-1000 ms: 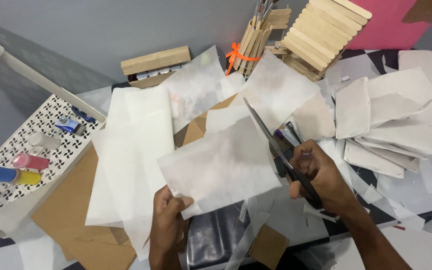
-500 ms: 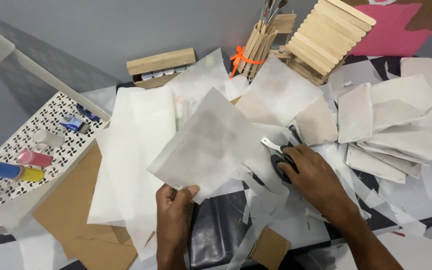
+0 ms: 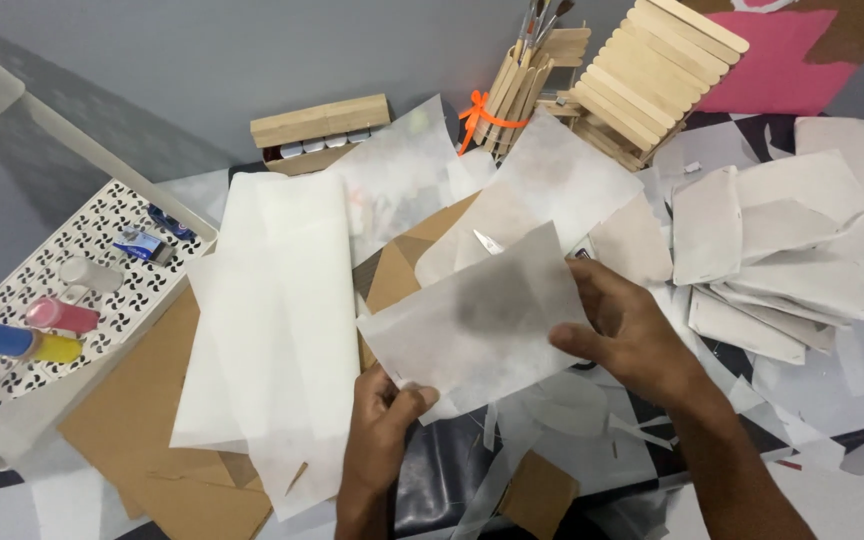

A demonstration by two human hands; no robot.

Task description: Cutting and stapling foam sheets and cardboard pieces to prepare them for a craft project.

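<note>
Holding a translucent sheet (image 3: 477, 325) above the littered table (image 3: 452, 470), the left hand (image 3: 382, 425) is pinching its lower corner and the right hand (image 3: 632, 335) its right edge. Keeping it taut should help. Scissors (image 3: 487, 241) are showing only a tip behind it.

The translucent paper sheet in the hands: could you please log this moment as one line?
left hand: grips sheet's lower edge | right hand: grips right edge | translucent paper sheet: held up above the table | scissors: tip showing behind sheet
</note>
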